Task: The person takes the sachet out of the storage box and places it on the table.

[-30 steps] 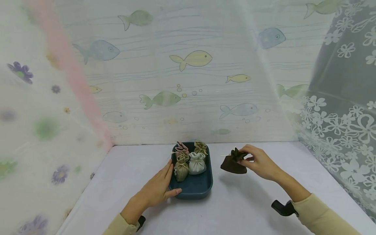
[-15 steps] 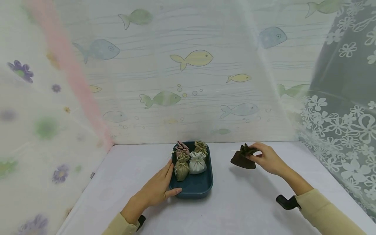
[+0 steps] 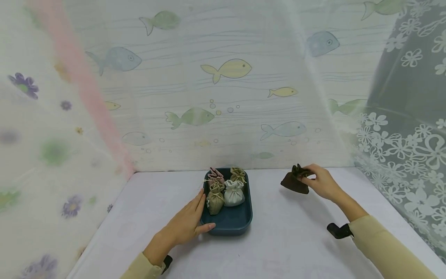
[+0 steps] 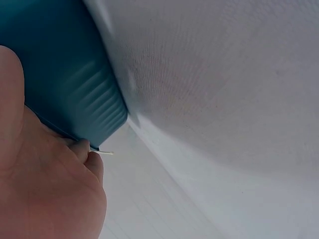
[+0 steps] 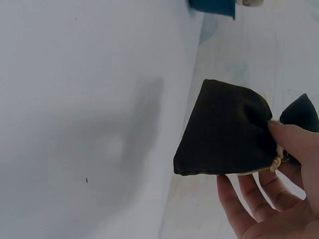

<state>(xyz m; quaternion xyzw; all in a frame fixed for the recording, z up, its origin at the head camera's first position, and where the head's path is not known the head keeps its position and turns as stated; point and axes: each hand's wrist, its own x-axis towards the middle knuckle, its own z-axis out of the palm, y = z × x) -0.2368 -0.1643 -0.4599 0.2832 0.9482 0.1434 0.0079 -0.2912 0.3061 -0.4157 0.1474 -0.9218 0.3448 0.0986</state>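
My right hand (image 3: 322,183) pinches a dark brown drawstring pouch (image 3: 294,182) by its gathered neck, holding it above the table to the right. In the right wrist view the pouch (image 5: 224,132) hangs sideways, its pale cord knotted beside my thumb. My left hand (image 3: 186,223) lies with straight fingers along the left rim of a dark blue rectangular tray (image 3: 231,226), thumb over the near corner. Inside the tray sit a pink pouch (image 3: 216,176), an olive pouch (image 3: 238,175), a khaki pouch (image 3: 215,203) and a pale grey pouch (image 3: 234,195).
A white cloth (image 3: 278,244) covers the table. Behind it hangs a fish-print curtain (image 3: 223,128). A flowered curtain (image 3: 52,174) borders the left side, and a sheer white-flowered one (image 3: 411,166) the right.
My right hand has carried the brown pouch rightward and toward the back, away from the tray. The left hand and the tray have stayed in place.
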